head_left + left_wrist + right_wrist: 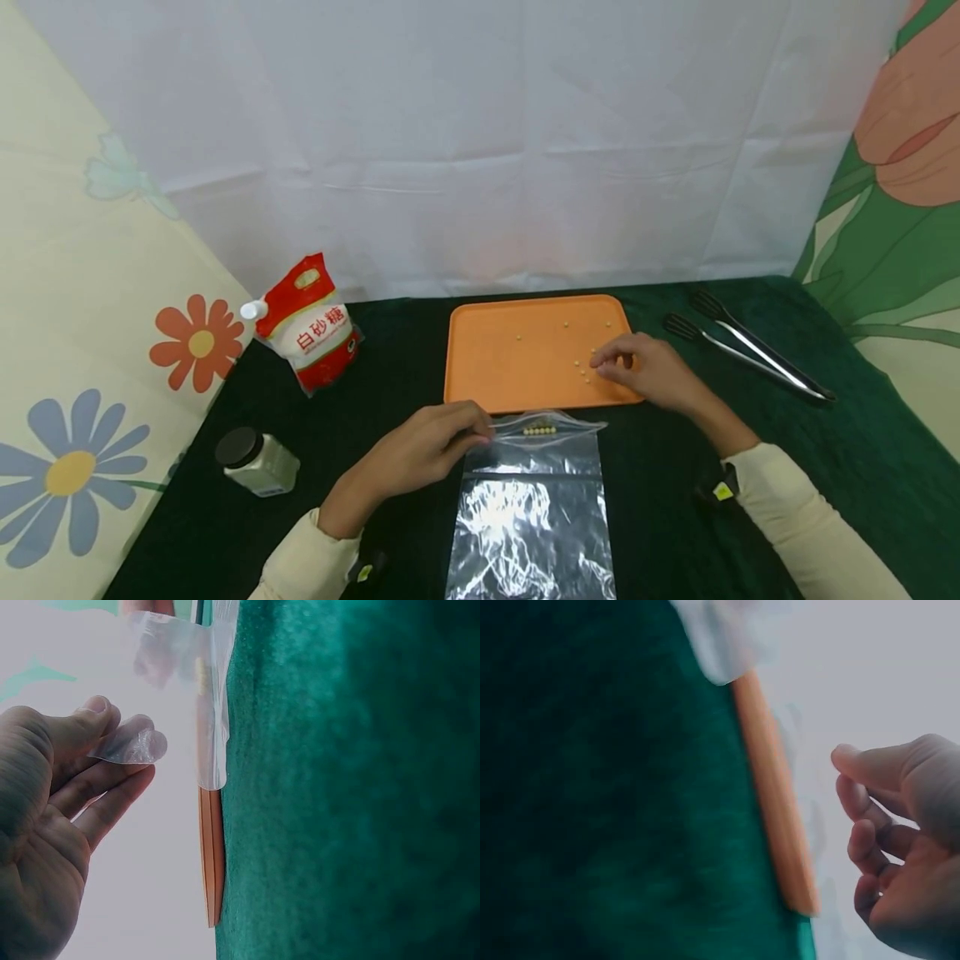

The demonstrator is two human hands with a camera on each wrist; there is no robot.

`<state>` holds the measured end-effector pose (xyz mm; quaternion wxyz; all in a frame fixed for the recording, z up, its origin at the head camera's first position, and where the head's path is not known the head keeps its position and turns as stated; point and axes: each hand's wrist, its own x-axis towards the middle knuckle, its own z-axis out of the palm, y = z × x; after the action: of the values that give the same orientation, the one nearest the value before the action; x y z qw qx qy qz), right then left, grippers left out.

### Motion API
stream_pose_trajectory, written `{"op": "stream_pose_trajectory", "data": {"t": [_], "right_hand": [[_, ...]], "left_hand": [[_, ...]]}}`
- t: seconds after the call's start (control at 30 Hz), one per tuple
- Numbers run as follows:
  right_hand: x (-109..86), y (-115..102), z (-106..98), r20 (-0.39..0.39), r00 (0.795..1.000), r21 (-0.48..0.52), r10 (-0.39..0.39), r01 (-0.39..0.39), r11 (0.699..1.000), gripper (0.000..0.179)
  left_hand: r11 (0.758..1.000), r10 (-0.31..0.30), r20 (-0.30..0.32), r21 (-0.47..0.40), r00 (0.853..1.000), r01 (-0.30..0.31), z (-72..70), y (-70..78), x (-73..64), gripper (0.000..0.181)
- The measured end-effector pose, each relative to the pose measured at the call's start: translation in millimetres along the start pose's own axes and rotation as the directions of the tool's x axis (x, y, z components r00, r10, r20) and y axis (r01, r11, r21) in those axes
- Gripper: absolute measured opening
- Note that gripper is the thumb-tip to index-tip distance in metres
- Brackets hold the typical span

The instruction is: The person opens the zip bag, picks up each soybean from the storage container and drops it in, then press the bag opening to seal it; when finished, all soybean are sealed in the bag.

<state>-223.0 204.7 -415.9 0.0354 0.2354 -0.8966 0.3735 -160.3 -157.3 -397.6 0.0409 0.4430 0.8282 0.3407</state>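
Observation:
My left hand [438, 437] pinches the left end of the mouth of a clear zip-top bag [525, 533], its clear film folded between thumb and fingers in the left wrist view. The bag lies toward me, its mouth spread beside the tray's near edge. Several small pale-yellow balls [540, 431] sit in a row at the mouth. Over the right part of an orange tray [510, 367] hovers my right hand [648, 367], fingers loosely bent. Between its thumb and forefinger, nothing shows in the right wrist view. Several more small pale-yellow balls [577, 363] are scattered on the tray near the fingertips.
A red and white bag of sugar [311, 329] with a white spout lies at the left. Nearer me, a clear jar with a black lid [258, 462] lies tilted. Metal tongs with black tips [750, 346] rest right of the tray. Dark green cloth [397, 375] covers the table.

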Motion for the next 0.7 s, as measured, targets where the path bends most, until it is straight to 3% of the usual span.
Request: {"op": "stream_pose_trajectory", "data": {"t": [0.13,0.33,0.5,0.7], "right_hand": [[2.7,4.8,8.5,0.044,0.999,-0.048,-0.030,0.032,0.998,0.008],[5.0,8.0,16.9,0.041,0.998,-0.080,-0.051,0.054,0.995,0.011],[5.4,12.7,21.4,0.064,0.997,-0.081,-0.049,0.054,0.995,0.009],[6.4,16.1,23.7,0.038,0.997,-0.111,-0.070,0.074,0.991,0.006]], "left_hand": [[1.000,-0.013,0.003,0.003,1.000,0.013,0.4,0.2,-0.9,0.011],[1.000,-0.026,0.004,0.006,1.000,0.026,1.2,0.1,-1.3,0.012],[1.000,-0.015,0.006,0.008,1.000,0.015,2.2,0.3,-1.2,0.012],[1.000,0.008,-0.001,0.013,1.000,-0.008,2.2,0.6,0.2,0.011]]}}
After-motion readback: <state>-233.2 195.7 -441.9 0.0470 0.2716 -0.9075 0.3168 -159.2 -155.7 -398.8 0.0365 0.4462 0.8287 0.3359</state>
